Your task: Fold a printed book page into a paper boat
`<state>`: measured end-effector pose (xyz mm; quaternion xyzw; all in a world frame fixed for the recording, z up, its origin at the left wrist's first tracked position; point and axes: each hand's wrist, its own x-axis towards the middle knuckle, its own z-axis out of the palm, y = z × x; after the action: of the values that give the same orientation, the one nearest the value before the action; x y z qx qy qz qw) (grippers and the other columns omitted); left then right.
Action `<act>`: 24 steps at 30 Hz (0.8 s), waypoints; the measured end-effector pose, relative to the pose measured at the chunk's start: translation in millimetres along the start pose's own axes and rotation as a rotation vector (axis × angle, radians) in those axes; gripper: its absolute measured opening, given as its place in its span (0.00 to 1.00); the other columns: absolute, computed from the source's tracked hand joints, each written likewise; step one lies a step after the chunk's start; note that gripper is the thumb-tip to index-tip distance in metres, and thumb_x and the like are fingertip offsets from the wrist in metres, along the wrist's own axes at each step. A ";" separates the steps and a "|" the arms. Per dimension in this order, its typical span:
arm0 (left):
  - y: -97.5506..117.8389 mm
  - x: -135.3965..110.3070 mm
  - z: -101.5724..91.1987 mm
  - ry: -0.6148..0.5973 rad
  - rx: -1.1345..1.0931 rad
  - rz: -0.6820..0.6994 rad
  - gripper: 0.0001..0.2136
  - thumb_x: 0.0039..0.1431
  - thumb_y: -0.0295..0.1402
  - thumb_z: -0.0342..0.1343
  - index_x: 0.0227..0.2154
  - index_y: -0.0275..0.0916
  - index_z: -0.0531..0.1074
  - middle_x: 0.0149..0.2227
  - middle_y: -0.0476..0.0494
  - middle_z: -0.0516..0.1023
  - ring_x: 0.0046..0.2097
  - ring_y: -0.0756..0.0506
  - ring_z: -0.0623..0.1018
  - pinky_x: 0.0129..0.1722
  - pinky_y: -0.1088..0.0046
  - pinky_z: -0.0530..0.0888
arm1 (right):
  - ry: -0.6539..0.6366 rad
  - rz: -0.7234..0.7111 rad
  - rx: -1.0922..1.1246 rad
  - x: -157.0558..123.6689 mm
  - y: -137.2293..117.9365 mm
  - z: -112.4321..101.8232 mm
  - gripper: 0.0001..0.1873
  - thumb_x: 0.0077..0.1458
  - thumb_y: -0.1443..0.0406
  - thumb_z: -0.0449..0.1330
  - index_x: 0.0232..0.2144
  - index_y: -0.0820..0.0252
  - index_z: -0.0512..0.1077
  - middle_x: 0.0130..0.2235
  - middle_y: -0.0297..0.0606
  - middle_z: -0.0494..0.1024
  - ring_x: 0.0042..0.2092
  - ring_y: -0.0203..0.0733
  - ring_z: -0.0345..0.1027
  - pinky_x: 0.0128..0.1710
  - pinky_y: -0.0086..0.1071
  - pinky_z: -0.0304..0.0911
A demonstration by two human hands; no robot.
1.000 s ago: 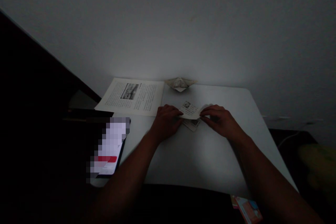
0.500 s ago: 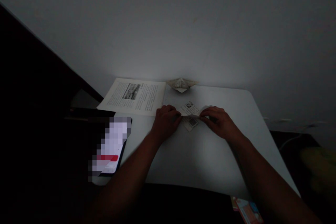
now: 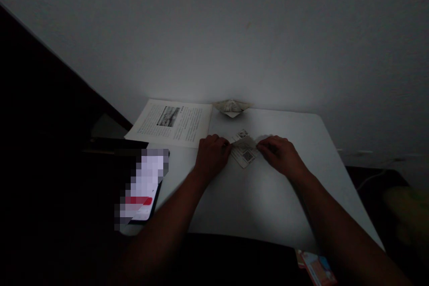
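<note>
Nearest to my viewpoint, at the lower right, I have a flat red-and-blue printed packet (image 3: 317, 269), too dim to identify further. Beyond it spreads the white, round-cornered table (image 3: 234, 205), and at its left edge lies a black-framed phone (image 3: 147, 210) whose bright screen is mostly masked by blocks. Mid-table, I have the left hand (image 3: 212, 155) pinching the left corner of a small folded diamond of printed off-white paper (image 3: 247, 156), while the right hand (image 3: 279, 154) pinches the opposite corner between thumb and fingertips. I'd judge the folding partway along — the diamond outline is made, but the layer held between the hands sits raised and is not yet pressed flat. Farther back, a flat off-white printed page (image 3: 170, 132) lies to the left, and a pale folded paper boat (image 3: 231, 108) — apparently finished — stands near the grey wall (image 3: 214, 31).
</note>
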<state>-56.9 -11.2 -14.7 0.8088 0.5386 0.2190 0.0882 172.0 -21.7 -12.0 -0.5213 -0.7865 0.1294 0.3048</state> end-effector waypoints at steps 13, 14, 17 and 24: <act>11.5 -5.2 4.7 0.037 0.193 -0.025 0.14 0.63 0.39 0.45 0.29 0.35 0.70 0.33 0.39 0.71 0.39 0.41 0.69 0.39 0.62 0.65 | -0.019 0.053 -0.032 -0.3 -1.8 0.9 0.09 0.56 0.62 0.55 0.27 0.58 0.72 0.22 0.32 0.72 0.24 0.35 0.64 0.28 0.32 0.57; 11.4 -5.1 4.6 0.034 0.195 -0.022 0.14 0.63 0.38 0.45 0.29 0.35 0.70 0.33 0.39 0.71 0.39 0.41 0.69 0.39 0.62 0.65 | -0.024 0.054 -0.029 -0.2 -1.9 0.9 0.09 0.56 0.62 0.55 0.27 0.58 0.72 0.22 0.32 0.72 0.25 0.35 0.64 0.28 0.32 0.57; 10.4 -4.8 4.6 0.033 0.191 -0.016 0.14 0.63 0.38 0.45 0.28 0.36 0.69 0.33 0.39 0.71 0.38 0.41 0.69 0.39 0.62 0.65 | -0.013 0.055 0.031 0.1 -3.4 0.0 0.13 0.58 0.60 0.53 0.27 0.58 0.72 0.23 0.33 0.72 0.25 0.35 0.64 0.29 0.32 0.58; 8.9 -4.5 5.5 0.053 0.193 -0.006 0.13 0.62 0.39 0.46 0.27 0.37 0.69 0.32 0.41 0.71 0.38 0.43 0.69 0.39 0.64 0.65 | -0.041 -0.052 0.045 -0.3 -6.7 -0.5 0.12 0.56 0.58 0.57 0.26 0.57 0.72 0.25 0.34 0.75 0.28 0.37 0.65 0.34 0.35 0.58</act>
<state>-48.5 -18.4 -17.4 0.8058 0.5619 0.1870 -0.0037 167.4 -24.8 -8.2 -0.4909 -0.8028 0.1494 0.3036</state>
